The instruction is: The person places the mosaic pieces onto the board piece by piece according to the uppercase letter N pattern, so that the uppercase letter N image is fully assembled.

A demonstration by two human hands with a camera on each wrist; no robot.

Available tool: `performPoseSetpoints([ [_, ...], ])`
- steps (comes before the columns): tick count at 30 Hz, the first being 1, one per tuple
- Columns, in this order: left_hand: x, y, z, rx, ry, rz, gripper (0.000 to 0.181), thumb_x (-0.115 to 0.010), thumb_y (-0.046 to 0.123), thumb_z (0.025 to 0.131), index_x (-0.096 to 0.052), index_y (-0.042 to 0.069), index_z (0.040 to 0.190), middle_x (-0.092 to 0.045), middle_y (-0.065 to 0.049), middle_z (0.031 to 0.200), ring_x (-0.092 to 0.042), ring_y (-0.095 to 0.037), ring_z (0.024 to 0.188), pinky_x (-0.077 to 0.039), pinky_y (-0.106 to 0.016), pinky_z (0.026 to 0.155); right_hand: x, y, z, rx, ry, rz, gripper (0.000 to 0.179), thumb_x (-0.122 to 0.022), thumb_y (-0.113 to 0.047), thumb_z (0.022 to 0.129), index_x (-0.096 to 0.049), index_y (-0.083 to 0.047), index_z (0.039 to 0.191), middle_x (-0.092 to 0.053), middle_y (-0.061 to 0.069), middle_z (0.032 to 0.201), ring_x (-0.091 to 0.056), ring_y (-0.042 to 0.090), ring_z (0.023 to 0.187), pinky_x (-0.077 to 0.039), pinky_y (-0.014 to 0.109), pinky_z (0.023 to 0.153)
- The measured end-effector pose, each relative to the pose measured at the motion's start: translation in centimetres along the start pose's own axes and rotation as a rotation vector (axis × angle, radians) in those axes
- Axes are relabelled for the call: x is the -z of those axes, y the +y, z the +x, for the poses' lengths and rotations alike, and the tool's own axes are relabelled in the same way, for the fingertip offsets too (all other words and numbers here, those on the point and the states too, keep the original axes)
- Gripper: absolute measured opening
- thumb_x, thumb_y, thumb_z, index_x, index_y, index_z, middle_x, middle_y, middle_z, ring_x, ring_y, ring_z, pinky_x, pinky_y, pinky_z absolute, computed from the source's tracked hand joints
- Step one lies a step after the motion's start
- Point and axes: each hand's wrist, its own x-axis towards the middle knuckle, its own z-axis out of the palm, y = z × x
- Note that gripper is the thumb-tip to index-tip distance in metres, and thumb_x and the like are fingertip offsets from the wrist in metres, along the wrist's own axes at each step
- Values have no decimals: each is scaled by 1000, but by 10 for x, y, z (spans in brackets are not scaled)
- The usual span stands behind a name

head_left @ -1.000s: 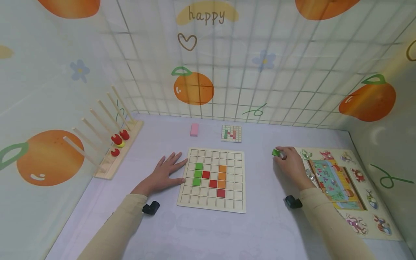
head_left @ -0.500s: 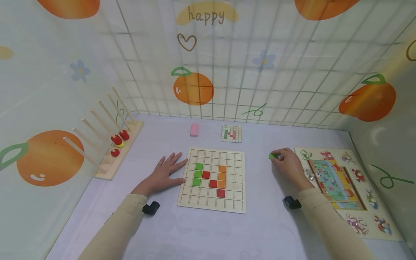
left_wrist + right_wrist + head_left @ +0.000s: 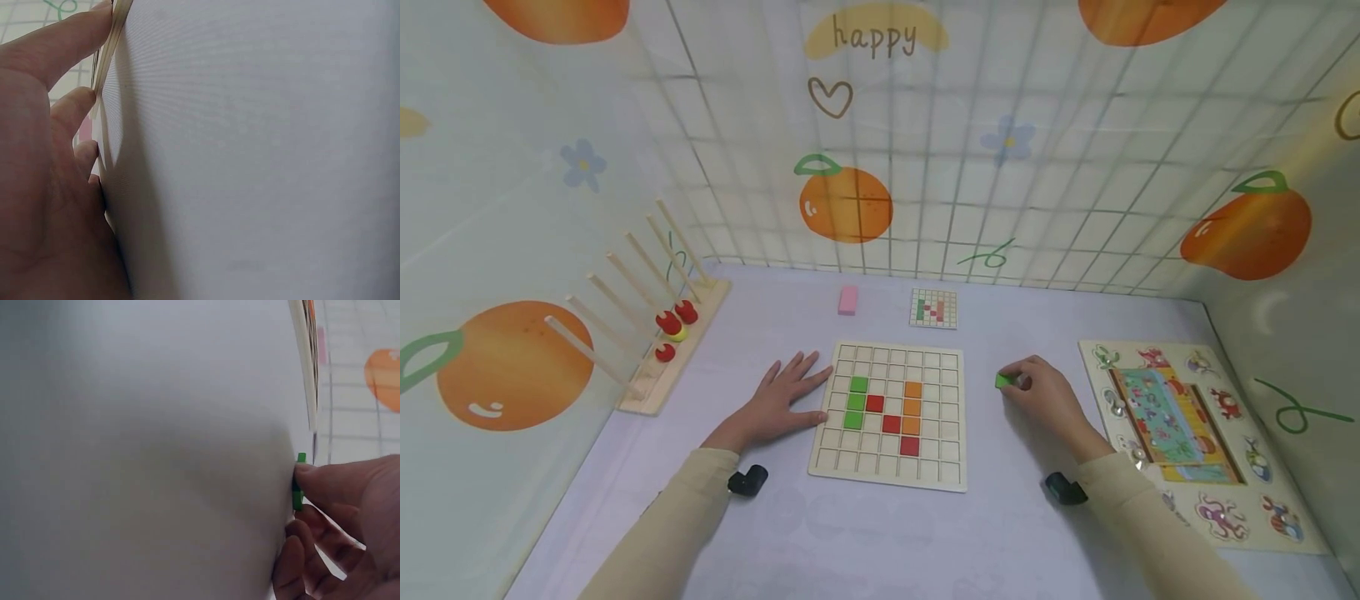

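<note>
A wooden grid board [image 3: 943,477] lies flat in the middle of the table. Green tiles [image 3: 855,401] sit in a column on its left part, red tiles [image 3: 892,424] run diagonally, and orange tiles [image 3: 912,407] form a column further right. My left hand [image 3: 772,404] rests on the table with fingers spread, thumb and index fingertips at the board's left edge. Right of the board, my right hand [image 3: 1047,400] pinches a green tile [image 3: 1003,381] between thumb and fingers. In the right wrist view the thumb partly covers this green tile [image 3: 298,499], low over the tabletop.
Behind the board lie a small pattern card [image 3: 933,309] and a pink block [image 3: 847,301]. A wooden peg rack [image 3: 651,392] with a few red and yellow pieces stands at the left. A sea-animal puzzle board [image 3: 1285,479] lies at the right. Printed curtains surround the table.
My right hand has moved left and slightly nearer, away from the puzzle board and towards the grid board, carrying the green tile. My left hand has stayed in place.
</note>
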Motion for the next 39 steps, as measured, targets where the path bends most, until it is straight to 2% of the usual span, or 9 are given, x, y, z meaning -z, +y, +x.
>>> performPoseSetpoints([
  [6,0,-1,0,0,-4,1,83,-63,62,93,-31,28,161,-11,-2,171,1,-28,157,6,-53,124,-9,-12,-8,31,-30,7,23,-75,-11,89,-75,-5,111,-64,9,109,-56,20,82,-46,30,67],
  [13,-1,-2,1,0,-4,-1,83,-63,63,93,-31,28,161,-11,-2,171,1,-27,157,6,-52,124,-15,-22,-13,9,-72,12,25,-75,-12,89,-74,-8,114,-64,6,104,-56,19,84,-46,31,68],
  [21,0,-1,0,-9,5,-5,83,-63,61,93,-32,27,161,-12,-3,171,0,-28,157,5,-53,124,-15,-24,-15,33,-60,5,25,-76,-12,89,-73,-7,113,-64,7,102,-57,19,84,-47,31,68],
  [30,-1,-2,1,-5,3,2,82,-62,62,93,-31,28,161,-12,-2,171,0,-27,157,6,-53,124,-16,-21,-17,61,-64,30,22,-76,-10,90,-67,-13,110,-66,3,92,-56,18,78,-47,32,65],
  [39,-2,-3,2,-5,1,0,83,-62,63,92,-31,28,161,-12,-1,171,0,-27,157,5,-53,124,-16,-21,-19,82,-28,56,10,-75,-12,92,-68,-17,98,-70,-2,89,-56,16,75,-47,31,66],
])
